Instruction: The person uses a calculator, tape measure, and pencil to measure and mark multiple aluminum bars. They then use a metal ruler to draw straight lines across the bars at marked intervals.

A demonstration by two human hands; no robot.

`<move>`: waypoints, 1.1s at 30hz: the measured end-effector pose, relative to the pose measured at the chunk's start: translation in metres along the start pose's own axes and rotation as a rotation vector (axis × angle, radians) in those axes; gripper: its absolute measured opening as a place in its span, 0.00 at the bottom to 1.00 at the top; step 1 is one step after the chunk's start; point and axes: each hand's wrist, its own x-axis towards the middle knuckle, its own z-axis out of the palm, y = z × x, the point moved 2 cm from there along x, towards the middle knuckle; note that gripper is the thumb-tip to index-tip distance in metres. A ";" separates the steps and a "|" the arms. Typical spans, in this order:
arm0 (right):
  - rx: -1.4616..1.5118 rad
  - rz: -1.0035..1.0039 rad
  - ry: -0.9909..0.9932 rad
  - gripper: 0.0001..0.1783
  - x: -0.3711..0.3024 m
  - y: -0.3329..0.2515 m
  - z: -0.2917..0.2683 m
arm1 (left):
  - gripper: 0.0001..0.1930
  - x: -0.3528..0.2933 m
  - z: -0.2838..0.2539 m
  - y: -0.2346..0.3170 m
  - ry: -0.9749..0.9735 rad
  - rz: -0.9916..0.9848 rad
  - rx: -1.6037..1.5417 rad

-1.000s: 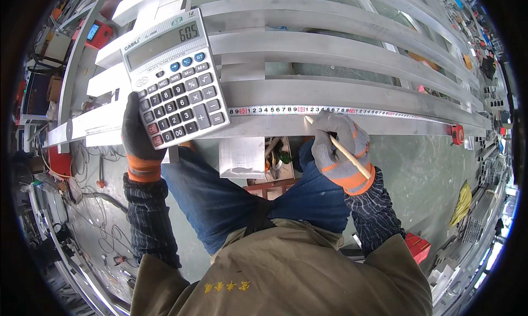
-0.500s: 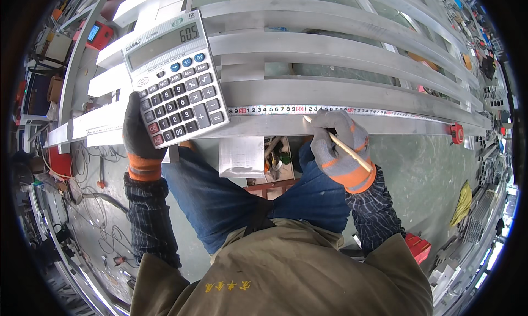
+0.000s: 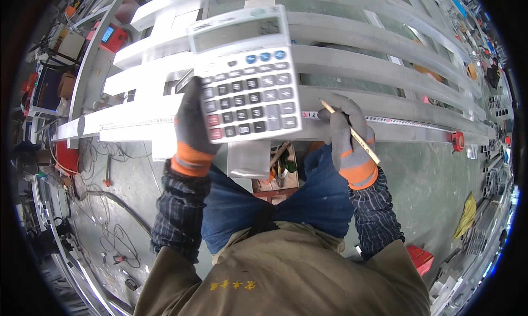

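I look straight down on a workshop through a wide, curved view. The surface (image 3: 352,60) is a rack of long silver metal bars laid side by side with gaps between them, running left to right. Beneath it is a grey-green floor (image 3: 429,189). A red machine (image 3: 114,38) with a lit screen is at the far left; a yellow cloth (image 3: 466,216) and a red box (image 3: 421,259) lie at the right.

My wearer's gloved left grip (image 3: 192,121) is closed on the left edge of a slightly blurred calculator (image 3: 250,77), held over the nearer bars. Its long axis runs away from the body, the display end pointing outward and leaning a little left, keys nearer the wearer.

The right grip (image 3: 350,133), also gloved, is narrow, holding a pencil (image 3: 363,144) on a slant: the tip points away and left, the blunt end back toward the wrist. Behind both, the blade of a tape measure (image 3: 407,123) stretches left to right along the nearest bar, its red case (image 3: 458,141) at the right.
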 end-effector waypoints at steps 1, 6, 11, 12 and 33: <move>0.016 0.074 -0.020 0.14 0.003 -0.007 -0.001 | 0.24 0.002 0.007 -0.008 -0.059 -0.063 -0.074; 0.489 0.278 0.000 0.14 0.007 0.008 0.006 | 0.23 0.014 -0.021 -0.035 0.035 0.197 0.906; 0.097 0.031 -0.053 0.20 0.004 0.002 0.010 | 0.21 0.017 -0.028 -0.041 0.045 0.180 0.939; 0.128 0.041 -0.055 0.21 0.003 0.001 0.011 | 0.19 0.017 -0.027 -0.042 0.053 0.215 1.018; 0.317 0.051 0.173 0.15 -0.019 0.004 -0.055 | 0.19 0.015 -0.011 -0.030 -0.119 -0.020 0.353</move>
